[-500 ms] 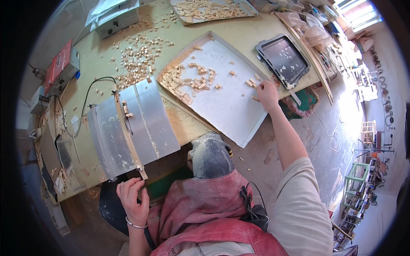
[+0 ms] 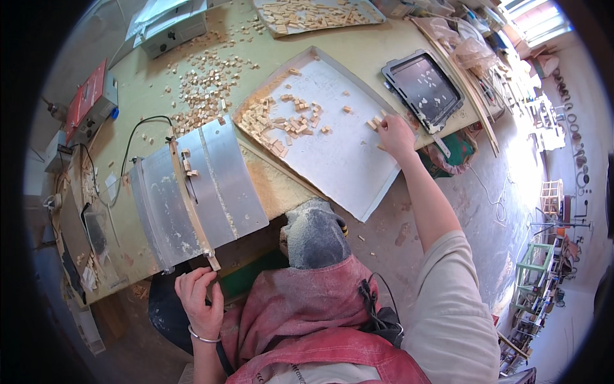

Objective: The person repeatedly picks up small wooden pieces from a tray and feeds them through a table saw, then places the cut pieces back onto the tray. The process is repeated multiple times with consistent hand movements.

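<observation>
Over the right edge of a white tray (image 2: 345,173), my right hand (image 2: 398,137) has its fingers drawn together beside a few small wooden blocks (image 2: 372,123). What lies between those fingertips is hidden. My left hand (image 2: 199,296) is loosely curled, thumb apart from the fingers, with nothing visible in it. It rests just below the near end of a wooden strip (image 2: 192,208). That strip runs across a grey metal plate (image 2: 236,198), and a few blocks (image 2: 189,168) sit against it. A heap of blocks (image 2: 262,121) fills the tray's left corner.
Many small wood pieces (image 2: 204,89) are scattered on the table beyond the plate. A second tray (image 2: 320,16) of blocks stands at the back. A black shallow tray (image 2: 425,89) is at the right, a red-topped box (image 2: 89,102) at the left. Sawdust covers the table edge.
My right hand has shifted slightly left, closer to the blocks by the tray's right edge. My left hand has hardly moved.
</observation>
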The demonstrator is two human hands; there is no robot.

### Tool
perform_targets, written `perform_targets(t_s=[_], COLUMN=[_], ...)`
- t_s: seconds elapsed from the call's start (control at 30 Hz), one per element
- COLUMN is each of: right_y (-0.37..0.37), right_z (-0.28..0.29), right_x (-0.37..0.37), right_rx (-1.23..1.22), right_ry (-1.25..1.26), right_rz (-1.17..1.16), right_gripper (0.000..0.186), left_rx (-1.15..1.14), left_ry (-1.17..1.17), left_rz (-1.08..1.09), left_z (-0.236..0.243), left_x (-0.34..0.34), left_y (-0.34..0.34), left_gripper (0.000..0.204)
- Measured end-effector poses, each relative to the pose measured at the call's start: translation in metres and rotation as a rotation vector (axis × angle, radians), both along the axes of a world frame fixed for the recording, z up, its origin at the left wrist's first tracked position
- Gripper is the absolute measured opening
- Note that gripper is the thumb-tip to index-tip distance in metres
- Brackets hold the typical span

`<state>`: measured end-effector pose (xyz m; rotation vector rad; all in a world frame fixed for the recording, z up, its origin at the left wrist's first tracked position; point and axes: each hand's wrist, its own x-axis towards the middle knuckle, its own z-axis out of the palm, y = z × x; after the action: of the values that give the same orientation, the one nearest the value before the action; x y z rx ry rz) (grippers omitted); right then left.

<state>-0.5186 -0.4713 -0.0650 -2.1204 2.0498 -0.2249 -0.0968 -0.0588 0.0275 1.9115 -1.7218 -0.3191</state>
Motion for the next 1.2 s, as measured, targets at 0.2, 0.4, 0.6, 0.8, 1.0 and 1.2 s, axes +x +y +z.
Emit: perform_targets(t_s=[0.2,0.4,0.6,0.8,1.0,1.2], right_y=[-0.016,-0.018,-0.008,-0.003,-0.014,-0.013], right_z=[-0.004,-0.008,-0.015,0.006,-0.012,-0.012], right_x=[-0.011,-0.024,-0.036,-0.014,-0.019,-0.016], right_rx=[-0.069,0.004,-0.175,-0.109,-0.142,-0.124], right_ry=[-0.082,-0.094,-0.183,-0.201,-0.189,-0.203], right_rz=[-0.049,-0.066,0.051,0.003,-0.016,0.002], right_gripper=[0.025,0.028,0.026,0.025,0.027,0.022], left_rx=[-0.002,0.003,0.007,0.007,0.031,0.012], left_ry=[-0.008,0.002,0.002,0.003,0.021,-0.008], left_rz=[-0.002,-0.003,-0.004,0.000,-0.015,-0.003], left_z=[-0.002,-0.003,-0.005,-0.003,-0.005,-0.007], left_x=[0.001,0.001,0.001,-0.001,0.000,0.001], left_y=[0.000,0.000,0.001,0.001,0.001,0.003], left_gripper=[0.028,0.028,0.028,0.028,0.025,0.028])
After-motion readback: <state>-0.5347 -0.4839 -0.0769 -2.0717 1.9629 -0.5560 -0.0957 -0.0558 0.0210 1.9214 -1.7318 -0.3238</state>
